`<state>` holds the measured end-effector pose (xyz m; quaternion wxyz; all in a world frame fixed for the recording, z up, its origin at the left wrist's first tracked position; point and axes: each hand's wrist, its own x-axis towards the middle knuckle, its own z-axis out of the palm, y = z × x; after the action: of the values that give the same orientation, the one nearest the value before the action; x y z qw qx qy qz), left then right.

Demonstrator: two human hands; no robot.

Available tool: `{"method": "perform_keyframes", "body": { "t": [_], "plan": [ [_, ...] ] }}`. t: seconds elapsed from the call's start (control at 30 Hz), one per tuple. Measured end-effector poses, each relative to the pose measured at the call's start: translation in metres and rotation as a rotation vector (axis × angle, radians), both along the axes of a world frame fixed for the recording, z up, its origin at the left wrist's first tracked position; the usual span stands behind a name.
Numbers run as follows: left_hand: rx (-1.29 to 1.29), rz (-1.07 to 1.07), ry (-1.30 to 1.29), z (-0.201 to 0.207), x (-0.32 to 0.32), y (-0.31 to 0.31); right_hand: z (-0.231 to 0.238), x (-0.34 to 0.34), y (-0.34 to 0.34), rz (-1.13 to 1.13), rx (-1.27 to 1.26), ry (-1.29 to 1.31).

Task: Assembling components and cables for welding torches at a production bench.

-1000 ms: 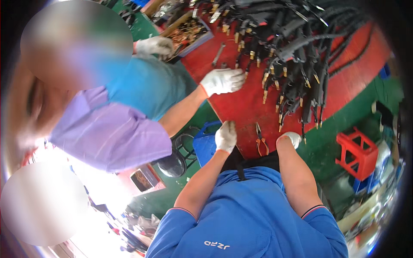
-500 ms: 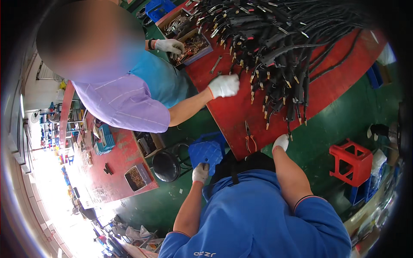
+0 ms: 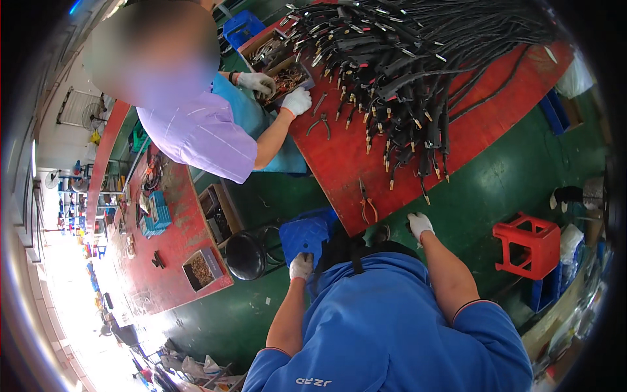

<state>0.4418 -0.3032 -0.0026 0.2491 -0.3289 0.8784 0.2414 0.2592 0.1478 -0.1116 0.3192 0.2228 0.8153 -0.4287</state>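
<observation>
My left hand (image 3: 301, 266), in a whitish glove, is closed around the near edge of a blue plastic stool (image 3: 305, 234) beside the table's corner. My right hand (image 3: 421, 225), also gloved, hangs just off the table's front edge with its fingers loosely apart. I see nothing in it, though the fingertips are partly hidden. Closest to it are the brass-coloured tips of several black welding torches (image 3: 418, 98) heaped on the red table (image 3: 326, 166) with their cables. Near the table corner lie orange-handled pliers (image 3: 368, 206).
Across the corner a co-worker's gloved hands (image 3: 297, 101) are at a box of small metal parts (image 3: 287, 81). A wrench (image 3: 319, 103) and other pliers (image 3: 319, 125) lie close by. A black round stool (image 3: 245, 255) stands left, a red stool (image 3: 528, 245) right.
My right hand has come away from a torch tip at the table edge. My left hand stays at the blue stool. The co-worker's hand went back from the torches to the parts box; pliers now show beside the wrench.
</observation>
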Motion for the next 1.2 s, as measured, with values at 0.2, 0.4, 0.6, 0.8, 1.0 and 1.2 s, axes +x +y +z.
{"method": "perform_keyframes", "body": {
  "t": [0.2, 0.4, 0.6, 0.8, 1.0, 1.2],
  "plan": [
    [-0.037, -0.056, 0.105, 0.018, -0.028, 0.004, -0.018, 0.013, 0.019, -0.067, 0.08, -0.003],
    [0.039, -0.096, 0.142, 0.037, -0.08, -0.014, -0.023, 0.025, 0.015, -0.277, 0.041, -0.057],
    [0.07, -0.147, 0.18, 0.021, -0.141, -0.023, 0.014, 0.009, -0.016, -0.573, -0.125, -0.118],
    [0.195, -0.441, 0.161, 0.031, -0.237, 0.018, -0.038, 0.034, -0.001, -0.674, 0.035, -0.069],
    [0.281, -0.449, 0.003, -0.004, -0.248, -0.009, 0.032, -0.015, -0.054, -0.519, 0.021, -0.075],
    [0.289, -0.396, -0.071, -0.03, -0.215, -0.031, 0.054, 0.0, -0.044, -0.378, 0.113, -0.028]
  ]
}}
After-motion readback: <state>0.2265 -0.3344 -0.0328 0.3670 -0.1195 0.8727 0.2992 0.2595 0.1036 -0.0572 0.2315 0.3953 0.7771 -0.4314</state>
